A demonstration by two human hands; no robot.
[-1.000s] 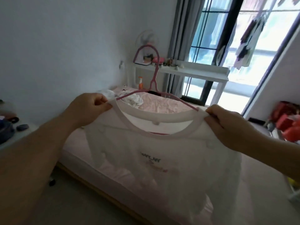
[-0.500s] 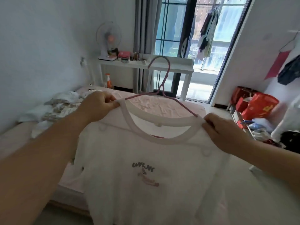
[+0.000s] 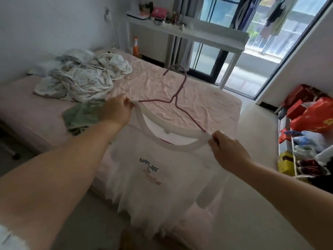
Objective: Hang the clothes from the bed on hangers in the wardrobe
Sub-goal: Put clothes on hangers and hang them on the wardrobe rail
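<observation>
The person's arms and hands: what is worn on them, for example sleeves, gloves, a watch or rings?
Both forearms are bare up to the frame edge. The left hand and the right hand show no gloves, and no watch or bracelet shows on either wrist. No ring can be seen on the fingers in view. A bit of white fabric at the lower left corner may be a sleeve; this is unclear.

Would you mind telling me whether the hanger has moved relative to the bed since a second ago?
Yes. The hanger now sits lower, with its hook against the bed instead of up by the white table.
</observation>
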